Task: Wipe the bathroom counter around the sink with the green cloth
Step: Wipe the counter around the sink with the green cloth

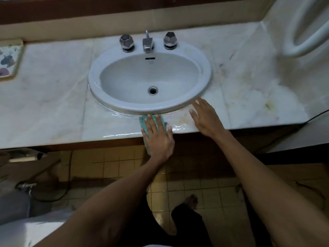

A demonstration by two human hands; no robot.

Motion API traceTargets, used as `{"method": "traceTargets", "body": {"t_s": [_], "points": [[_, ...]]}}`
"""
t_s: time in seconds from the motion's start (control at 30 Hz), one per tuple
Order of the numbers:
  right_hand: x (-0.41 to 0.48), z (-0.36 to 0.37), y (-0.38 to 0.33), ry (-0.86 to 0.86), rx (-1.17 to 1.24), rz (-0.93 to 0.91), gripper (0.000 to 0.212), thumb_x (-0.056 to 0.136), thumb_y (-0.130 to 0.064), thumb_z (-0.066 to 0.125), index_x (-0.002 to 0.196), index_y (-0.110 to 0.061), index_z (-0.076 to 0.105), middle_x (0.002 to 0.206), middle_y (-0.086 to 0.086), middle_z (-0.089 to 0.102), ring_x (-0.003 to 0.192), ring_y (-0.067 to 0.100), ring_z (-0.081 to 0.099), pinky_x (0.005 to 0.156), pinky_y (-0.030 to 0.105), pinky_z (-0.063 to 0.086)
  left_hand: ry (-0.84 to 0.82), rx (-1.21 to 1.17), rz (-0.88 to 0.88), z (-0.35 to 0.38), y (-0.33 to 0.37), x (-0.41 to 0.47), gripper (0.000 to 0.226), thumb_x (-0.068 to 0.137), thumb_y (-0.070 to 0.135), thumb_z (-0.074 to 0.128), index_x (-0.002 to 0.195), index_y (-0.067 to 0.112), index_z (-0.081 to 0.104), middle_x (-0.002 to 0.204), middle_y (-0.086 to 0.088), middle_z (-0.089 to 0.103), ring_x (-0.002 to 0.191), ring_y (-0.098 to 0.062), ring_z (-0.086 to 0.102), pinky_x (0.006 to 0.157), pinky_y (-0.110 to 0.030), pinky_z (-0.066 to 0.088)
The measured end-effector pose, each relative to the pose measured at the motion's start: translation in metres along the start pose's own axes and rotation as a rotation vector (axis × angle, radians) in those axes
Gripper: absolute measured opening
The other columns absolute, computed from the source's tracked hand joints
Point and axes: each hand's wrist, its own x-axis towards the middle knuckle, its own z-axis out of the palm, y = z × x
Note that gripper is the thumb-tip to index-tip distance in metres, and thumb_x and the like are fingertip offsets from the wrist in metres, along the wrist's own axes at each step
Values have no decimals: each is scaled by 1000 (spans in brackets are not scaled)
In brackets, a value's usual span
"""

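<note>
A white oval sink point(206, 75) is set in a pale marble counter point(49, 97). The green cloth point(142, 122) lies on the counter's front strip, just below the sink's front rim, and hangs a little over the edge. My left hand point(158, 138) lies flat on the cloth with fingers spread, pressing it down. My right hand point(204, 116) rests palm down on the bare counter to the right of the cloth, its fingertips touching the sink's rim, holding nothing. Wet streaks shine on the counter around the cloth.
Two faceted metal taps point(126, 41) point(170, 40) and a spout point(147, 44) stand behind the basin. A patterned tile or dish point(8, 61) sits at the far left. A white curved pipe point(309, 29) hangs at the right wall. A black cable point(316, 116) crosses the right edge. Tiled floor lies below.
</note>
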Motion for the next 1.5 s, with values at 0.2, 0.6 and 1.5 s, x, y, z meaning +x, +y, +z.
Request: {"method": "traceTargets", "body": {"t_s": [0.2,0.6,1.5], "points": [[-52,-31,77,99,53,163,46,105,-28,37,145,-7,42,158,13,30,146,29,26,119,42,24,-70,16,219,37,98,2,64,107,45,19,161,17,2,169,-8,-5,155,-27,-9,122,-49,-9],[-85,-47,131,72,6,190,45,104,-29,38,144,-8,43,159,12,29,145,28,26,117,46,27,-229,199,713,9,44,38,56,106,47,16,160,35,8,169,9,4,156,-15,-2,125,-46,13],[-120,-59,200,285,-69,790,68,102,-44,34,156,-8,13,165,15,5,151,31,7,120,48,11,-300,130,910,92,270,62,58,107,42,17,161,24,13,169,-2,8,156,-24,4,125,-48,9]]}}
